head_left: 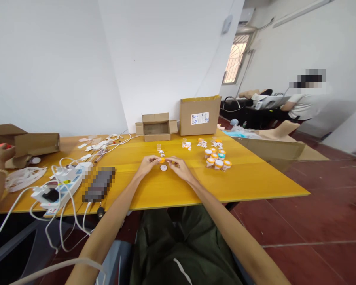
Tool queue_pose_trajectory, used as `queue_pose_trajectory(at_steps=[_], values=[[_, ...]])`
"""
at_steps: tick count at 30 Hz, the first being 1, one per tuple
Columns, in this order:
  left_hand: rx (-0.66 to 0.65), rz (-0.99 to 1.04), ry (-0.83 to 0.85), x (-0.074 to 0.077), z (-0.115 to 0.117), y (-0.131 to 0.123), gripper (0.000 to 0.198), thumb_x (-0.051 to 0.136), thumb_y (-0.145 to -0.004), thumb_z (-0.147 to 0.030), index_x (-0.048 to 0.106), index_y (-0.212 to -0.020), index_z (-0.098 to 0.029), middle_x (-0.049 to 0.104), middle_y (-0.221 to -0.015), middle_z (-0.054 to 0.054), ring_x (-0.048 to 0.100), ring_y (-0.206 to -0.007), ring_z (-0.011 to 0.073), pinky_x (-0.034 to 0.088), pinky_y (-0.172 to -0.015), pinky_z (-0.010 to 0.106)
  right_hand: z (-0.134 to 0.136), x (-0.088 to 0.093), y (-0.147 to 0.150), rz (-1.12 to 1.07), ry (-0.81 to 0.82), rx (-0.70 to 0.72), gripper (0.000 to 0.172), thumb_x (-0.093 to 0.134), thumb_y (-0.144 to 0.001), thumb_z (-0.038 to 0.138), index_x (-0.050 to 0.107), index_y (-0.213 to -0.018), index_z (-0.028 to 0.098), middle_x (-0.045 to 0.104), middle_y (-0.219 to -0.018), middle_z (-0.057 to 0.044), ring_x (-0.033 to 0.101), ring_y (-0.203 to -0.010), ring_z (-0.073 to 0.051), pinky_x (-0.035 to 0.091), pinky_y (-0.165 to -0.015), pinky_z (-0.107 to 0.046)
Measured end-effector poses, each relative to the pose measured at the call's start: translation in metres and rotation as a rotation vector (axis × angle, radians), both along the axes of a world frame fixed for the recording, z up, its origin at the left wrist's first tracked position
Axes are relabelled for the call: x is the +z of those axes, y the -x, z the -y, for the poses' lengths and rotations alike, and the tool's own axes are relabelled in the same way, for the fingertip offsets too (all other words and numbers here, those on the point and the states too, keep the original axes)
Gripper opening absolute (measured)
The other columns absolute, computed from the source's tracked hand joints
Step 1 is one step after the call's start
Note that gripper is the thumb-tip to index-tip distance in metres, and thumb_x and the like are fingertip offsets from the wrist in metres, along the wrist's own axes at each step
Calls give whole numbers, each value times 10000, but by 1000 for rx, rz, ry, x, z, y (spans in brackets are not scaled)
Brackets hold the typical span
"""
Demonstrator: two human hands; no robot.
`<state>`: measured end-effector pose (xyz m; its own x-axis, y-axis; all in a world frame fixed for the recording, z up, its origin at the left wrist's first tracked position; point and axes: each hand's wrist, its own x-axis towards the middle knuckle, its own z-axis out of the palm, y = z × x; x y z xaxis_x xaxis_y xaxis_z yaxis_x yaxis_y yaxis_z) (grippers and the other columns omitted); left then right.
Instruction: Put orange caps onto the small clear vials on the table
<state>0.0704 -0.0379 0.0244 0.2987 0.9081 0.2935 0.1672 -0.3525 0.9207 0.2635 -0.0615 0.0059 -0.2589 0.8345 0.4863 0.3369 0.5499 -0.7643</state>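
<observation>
My left hand (147, 165) pinches a small orange ring-like lid (162, 160) over the middle of the table. From the other side, the fingertips of my right hand (180, 169) close on the lid's edge. Just below it, a round white disc (163, 168) lies flat on the wood. Beyond my fingers are some small white pieces (161, 153) and a clear little cup (158, 147). Several small clear jars (218, 162) with orange, white and teal lids stand in a group to the right of my right hand.
Behind are an open cardboard box (157, 136), a closed carton (199, 118) and small piles of parts (202, 143). On the left lie a phone (99, 185), a power strip (69, 186) with tangled cables, and another person's hand (0, 156). Someone sits far right.
</observation>
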Motion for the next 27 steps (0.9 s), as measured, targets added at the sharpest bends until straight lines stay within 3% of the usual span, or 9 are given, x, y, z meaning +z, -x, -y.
queue_pose_trajectory(at_steps=[15,27], values=[[-94,-9,64,-2,0,1,270,762,-695,-447,772,-797,-196,777,-864,61,689,-938,252,513,-871,362,0,0,-2,-21,69,-36,274,523,-813,181,740,-972,231,754,-1020,-42,677,-922,-203,525,-777,-322],[-100,-36,25,-9,-2,-1,332,829,-620,-369,734,-868,-170,749,-847,44,656,-749,160,514,-785,309,-3,-5,-2,-86,89,6,239,521,-797,193,727,-918,205,754,-931,-35,674,-842,-180,523,-738,-299]])
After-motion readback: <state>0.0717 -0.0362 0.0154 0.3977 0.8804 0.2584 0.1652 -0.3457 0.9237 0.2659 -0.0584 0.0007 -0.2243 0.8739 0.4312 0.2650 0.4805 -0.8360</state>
